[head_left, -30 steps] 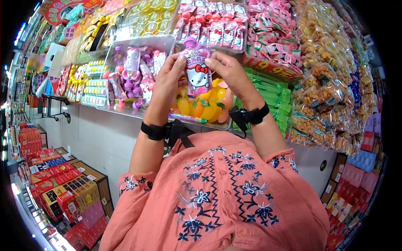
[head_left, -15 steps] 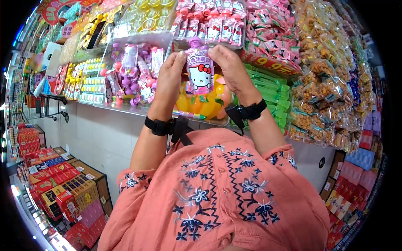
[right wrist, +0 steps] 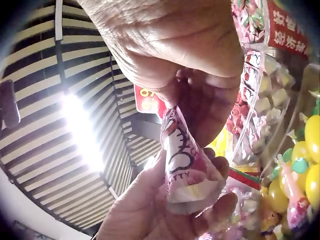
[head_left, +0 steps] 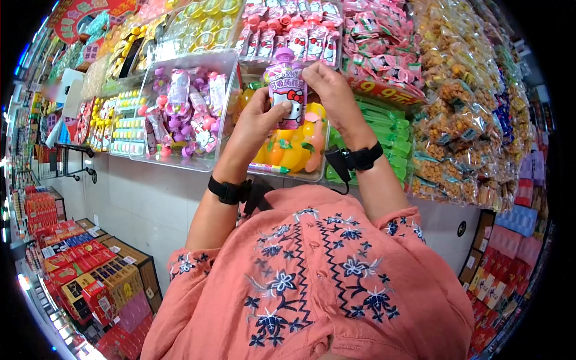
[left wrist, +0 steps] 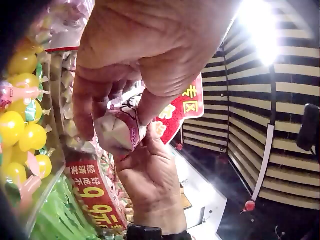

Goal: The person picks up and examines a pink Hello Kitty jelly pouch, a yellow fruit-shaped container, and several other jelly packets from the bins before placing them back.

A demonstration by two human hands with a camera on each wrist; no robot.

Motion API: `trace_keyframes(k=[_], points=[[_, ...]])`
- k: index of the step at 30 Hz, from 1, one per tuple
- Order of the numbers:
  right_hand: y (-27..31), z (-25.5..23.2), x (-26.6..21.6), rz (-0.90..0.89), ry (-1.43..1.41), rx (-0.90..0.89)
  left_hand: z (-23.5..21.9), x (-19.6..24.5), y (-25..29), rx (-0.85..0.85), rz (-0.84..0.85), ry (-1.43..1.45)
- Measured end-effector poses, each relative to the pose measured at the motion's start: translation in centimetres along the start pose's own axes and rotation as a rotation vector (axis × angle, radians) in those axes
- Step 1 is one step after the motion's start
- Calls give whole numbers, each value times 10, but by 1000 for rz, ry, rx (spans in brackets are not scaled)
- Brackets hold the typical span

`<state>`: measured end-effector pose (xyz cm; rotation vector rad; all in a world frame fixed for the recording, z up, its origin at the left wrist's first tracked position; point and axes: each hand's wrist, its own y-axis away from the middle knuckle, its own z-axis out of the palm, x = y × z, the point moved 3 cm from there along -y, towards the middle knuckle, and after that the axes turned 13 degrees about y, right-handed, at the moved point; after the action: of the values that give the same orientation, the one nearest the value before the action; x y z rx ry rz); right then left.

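Note:
Up in front of the chest, a purple spout pouch (head_left: 296, 111) with a cat face, a red bow and a purple cap stands upright between both hands. My left hand (head_left: 253, 125) grips its lower left side, thumb laid across the printed front. At the upper right edge, my right hand (head_left: 330, 93) pinches the pouch near its top. The left wrist view shows the flared base of the pouch (left wrist: 120, 131) below the left palm. In the right wrist view the pouch (right wrist: 185, 160) narrows toward the right fingertips, and the left fingers wrap its lower part.
Behind the hands, a clear bin (head_left: 217, 157) holds purple-capped packs. Yellow fruit-shaped toys (head_left: 288, 153) fill a tray below the pouch. Green packs (head_left: 384, 132) lie to the right, beside bagged snacks (head_left: 456, 120). Stacked boxes (head_left: 96, 282) stand low at left.
My left hand has slid down from the pouch's upper left side, and its thumb now lies across the front. My right hand stays at the upper right edge.

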<state>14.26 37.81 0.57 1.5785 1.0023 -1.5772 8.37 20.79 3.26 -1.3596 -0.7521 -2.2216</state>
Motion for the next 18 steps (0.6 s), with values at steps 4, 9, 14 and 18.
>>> trace_keyframes(k=[4,9,14,18], points=[[3,-7,-5,-14,97,-3,-3,-1,-4,74,32,-79],[4,-11,-4,-23,138,56,1,-7,-5,29,126,-85],[11,-11,-15,-15,130,-1,-5,-15,-11,-8,79,-130],[8,-7,-14,-38,187,-63,10,-5,-9,-64,110,-140]])
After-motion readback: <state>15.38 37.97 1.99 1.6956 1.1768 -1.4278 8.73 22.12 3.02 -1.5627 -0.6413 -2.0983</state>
